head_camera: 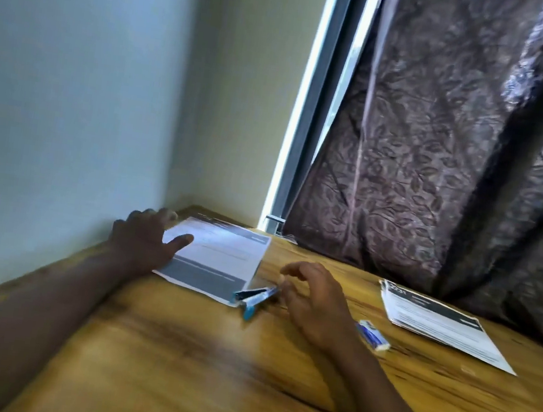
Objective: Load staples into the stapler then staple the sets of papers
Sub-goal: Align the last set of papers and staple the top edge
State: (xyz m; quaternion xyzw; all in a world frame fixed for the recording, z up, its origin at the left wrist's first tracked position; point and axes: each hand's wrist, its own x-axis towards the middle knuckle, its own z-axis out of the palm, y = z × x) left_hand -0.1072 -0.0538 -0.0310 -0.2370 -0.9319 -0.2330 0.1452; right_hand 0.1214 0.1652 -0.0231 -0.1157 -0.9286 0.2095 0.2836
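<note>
A small blue stapler (255, 299) lies on the wooden table at the near right corner of a paper set (218, 261). My left hand (146, 241) rests flat on that set's left side, fingers spread. Just right of the stapler hovers my right hand (311, 299), fingers curled and apart, holding nothing; its fingertips are close to the stapler's rear end. A blue and white staple box (372, 335) lies to the right of my right wrist. A second stack of printed papers (437, 323) sits at the right, below the curtain.
The wooden table (207, 370) stands in a corner, with a pale wall on the left and behind. A dark patterned curtain (461, 144) hangs over the window at the back right, reaching the table edge.
</note>
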